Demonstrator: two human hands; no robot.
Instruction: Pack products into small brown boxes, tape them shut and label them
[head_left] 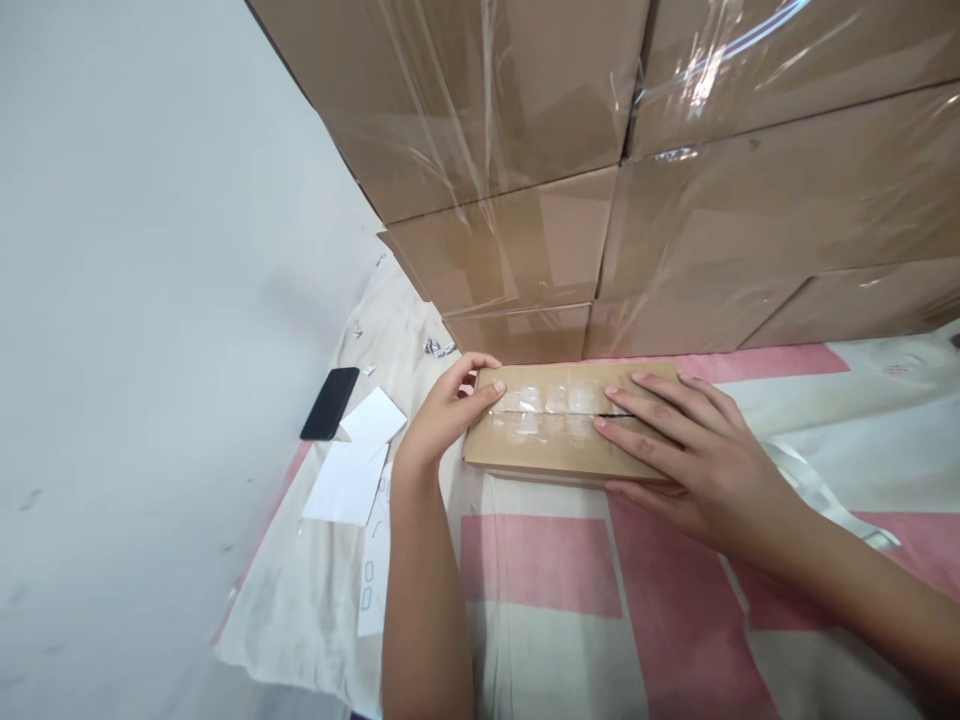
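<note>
My left grip (pixel 446 420) clasps the box (pixel 555 455) end to steady it while my right grip (pixel 697 460), released and flat, presses the tape (pixel 544 412).

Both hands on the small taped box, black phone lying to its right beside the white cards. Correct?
One slip: the phone lies to the left of the box, not the right, as the head view shows. The rest holds: the left hand and right hand are both on the taped box, and the white cards lie beside the phone.
</note>
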